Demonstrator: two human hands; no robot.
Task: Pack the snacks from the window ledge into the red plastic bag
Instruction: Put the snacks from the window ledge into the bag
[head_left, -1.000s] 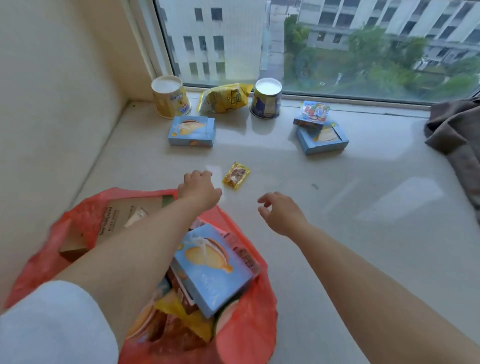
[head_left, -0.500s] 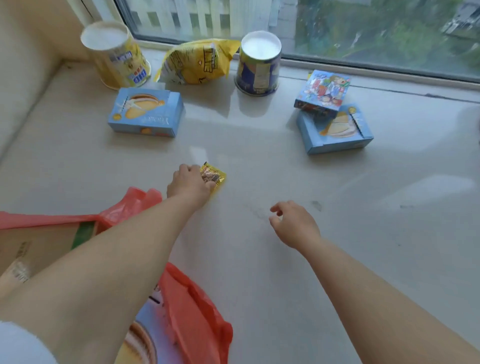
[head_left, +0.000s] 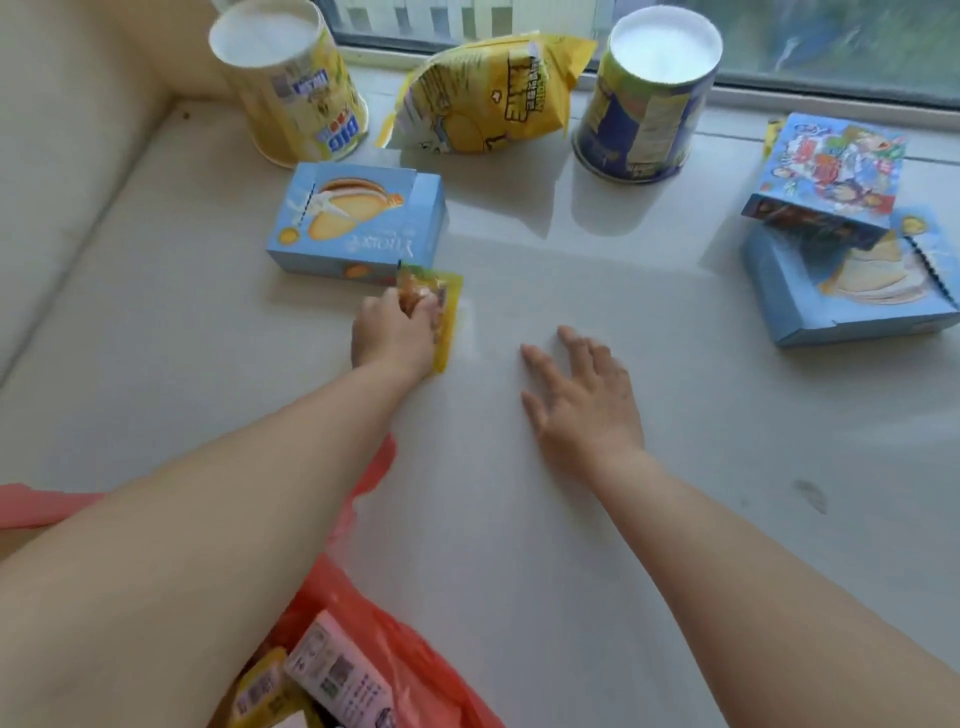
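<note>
My left hand grips a small yellow snack packet, lifted just off the pale ledge in front of a blue cake box. My right hand lies flat on the ledge with fingers spread, holding nothing. The red plastic bag sits at the bottom left under my left arm, with several packets inside. Along the window stand a yellow tub, a yellow chip bag and a blue-and-yellow tub. At the right a colourful cartoon box leans on another blue cake box.
The ledge meets a cream wall on the left and the window frame at the back. A small dark smudge marks the ledge at the right.
My left hand reached the small yellow packet, closed on it and raised it. My right hand opened and flattened on the ledge. The camera moved closer to the snacks.
</note>
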